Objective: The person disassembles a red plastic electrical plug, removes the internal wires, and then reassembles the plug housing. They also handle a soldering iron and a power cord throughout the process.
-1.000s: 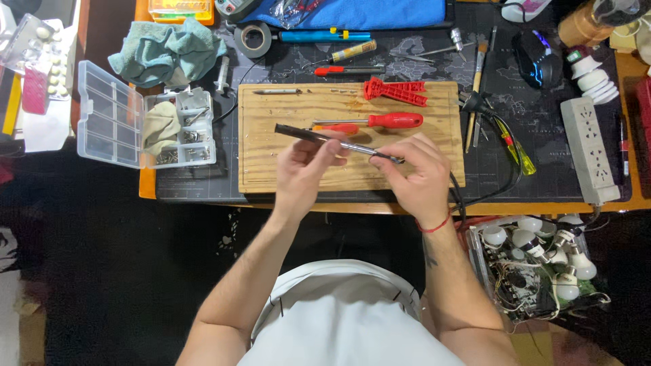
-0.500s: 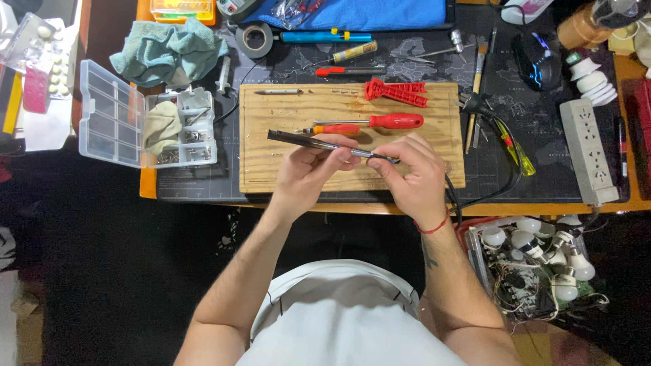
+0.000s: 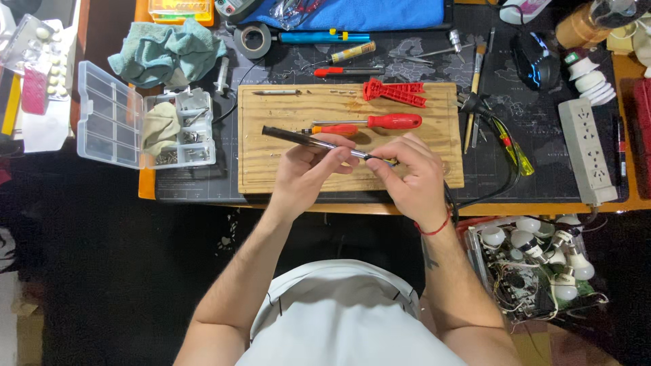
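A dark worktop [image 3: 542, 183] is full of tools. In the middle lies a big wooden board [image 3: 285, 169]. To the left sits a clear plastic box [image 3: 108, 115] with little parts, and a blue-green cloth [image 3: 163, 51] is behind it. A red screwdriver [image 3: 380, 122] rests on the board. Over the board, the left hand [image 3: 305, 173] holds a thin dark metal tool [image 3: 298, 137], its fingers shut around the shaft. The right hand [image 3: 410, 179] pinches the tool's tip. A moment ago the tool was lower and flatter; now its far end points up to the left, and the hands sit closer together.
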